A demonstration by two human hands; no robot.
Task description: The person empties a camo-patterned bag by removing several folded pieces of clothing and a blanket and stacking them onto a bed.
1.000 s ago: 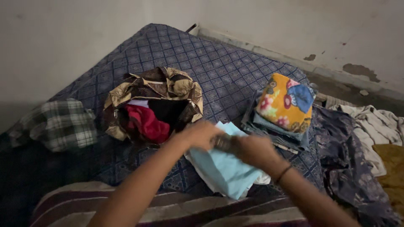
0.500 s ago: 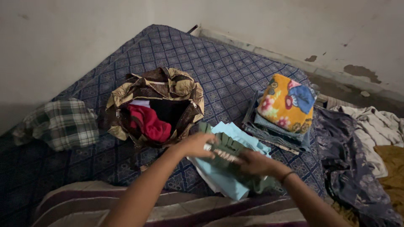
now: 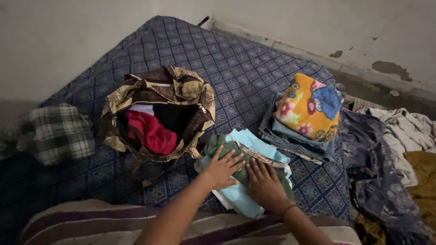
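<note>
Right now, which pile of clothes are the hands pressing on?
The green garment atop the light blue pile, under both hands, beside the open bag; the floral-topped stack sits untouched.

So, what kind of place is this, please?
Probably a simple bedroom: a patterned blue mattress lies against bare, peeling walls, with folded clothes and an open bag on it.

Dim indoor light, dark corners, soft grain
</note>
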